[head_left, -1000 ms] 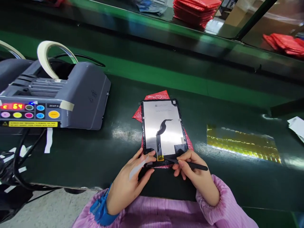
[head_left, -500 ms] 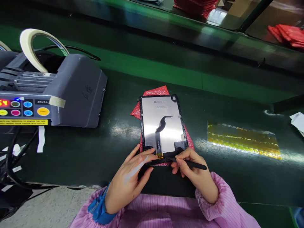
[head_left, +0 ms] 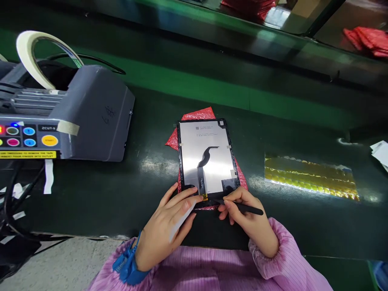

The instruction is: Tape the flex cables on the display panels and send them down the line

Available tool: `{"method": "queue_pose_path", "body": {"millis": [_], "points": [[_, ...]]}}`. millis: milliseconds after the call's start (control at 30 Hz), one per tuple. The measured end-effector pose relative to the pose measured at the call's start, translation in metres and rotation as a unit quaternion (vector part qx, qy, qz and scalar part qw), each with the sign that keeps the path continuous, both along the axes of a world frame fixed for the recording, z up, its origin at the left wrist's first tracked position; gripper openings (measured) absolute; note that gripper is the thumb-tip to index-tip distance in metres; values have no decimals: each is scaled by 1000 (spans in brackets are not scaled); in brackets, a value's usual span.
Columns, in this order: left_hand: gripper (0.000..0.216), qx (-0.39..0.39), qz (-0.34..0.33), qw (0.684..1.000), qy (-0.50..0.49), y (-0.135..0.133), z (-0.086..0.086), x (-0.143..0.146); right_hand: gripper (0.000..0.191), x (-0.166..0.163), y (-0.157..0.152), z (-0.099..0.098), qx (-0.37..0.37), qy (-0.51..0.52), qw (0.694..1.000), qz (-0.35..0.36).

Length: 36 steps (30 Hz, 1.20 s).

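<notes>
A tablet display panel (head_left: 207, 139) lies silver back up, with a black ribbon cable (head_left: 206, 157) running down it. At the panel's near edge, an amber tape piece (head_left: 205, 197) covers the cable's end. My left hand (head_left: 171, 224) is open, its fingers stretched over the panel's lower left, and the index fingertip rests at the amber piece. A whitish tape strip (head_left: 182, 221) clings along that index finger. My right hand (head_left: 247, 216) is closed on black tweezers (head_left: 247, 209), whose tips reach the panel's near edge beside the amber piece. A red bubble-wrap bag (head_left: 198, 114) sits under the panel.
At the left stands a grey tape dispenser (head_left: 93, 115) with a tape roll (head_left: 33, 66) and a strip (head_left: 49, 176) hanging out. A sheet of amber tape pieces (head_left: 311, 178) lies to the right. White papers (head_left: 380, 155) and red bags (head_left: 368, 40) are farther off.
My left index finger has moved slightly right onto the amber piece, and the whitish strip on it has shifted right. My right hand with the tweezers has barely moved. The view has shifted slightly.
</notes>
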<state>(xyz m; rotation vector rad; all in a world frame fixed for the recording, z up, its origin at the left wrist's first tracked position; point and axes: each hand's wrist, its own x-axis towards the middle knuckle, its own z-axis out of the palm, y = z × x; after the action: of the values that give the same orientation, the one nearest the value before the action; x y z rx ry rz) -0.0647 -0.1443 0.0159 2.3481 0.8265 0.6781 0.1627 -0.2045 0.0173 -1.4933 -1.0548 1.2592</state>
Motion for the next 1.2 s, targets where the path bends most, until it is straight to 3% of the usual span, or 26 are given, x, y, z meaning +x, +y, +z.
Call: {"method": "queue_pose_path", "body": {"millis": [333,500,667,733,867,1000,1100,1200], "points": [[56,25,-13,1000,-10,-2,-7,-2,23,4,-4,-3,-8,16,1000,-15],[42,77,-37,995,42,1,-7,1,20,2,-7,4,77,28,992,-99],[57,140,-55,988,36,-8,-2,10,18,2,-14,10,176,37,976,-124],[60,88,-64,994,-7,-17,7,13,18,6,-16,15,207,12,976,-75],[70,-122,-92,985,-85,-31,25,17,35,11,-10,34,263,-32,960,93],[70,-179,-97,975,-93,-31,29,17,32,6,0,51,217,28,967,129],[64,-135,-78,985,-70,-19,26,14,41,8,6,56,189,79,977,60],[50,27,-48,998,14,5,23,11,46,18,18,60,175,84,980,-32]]}}
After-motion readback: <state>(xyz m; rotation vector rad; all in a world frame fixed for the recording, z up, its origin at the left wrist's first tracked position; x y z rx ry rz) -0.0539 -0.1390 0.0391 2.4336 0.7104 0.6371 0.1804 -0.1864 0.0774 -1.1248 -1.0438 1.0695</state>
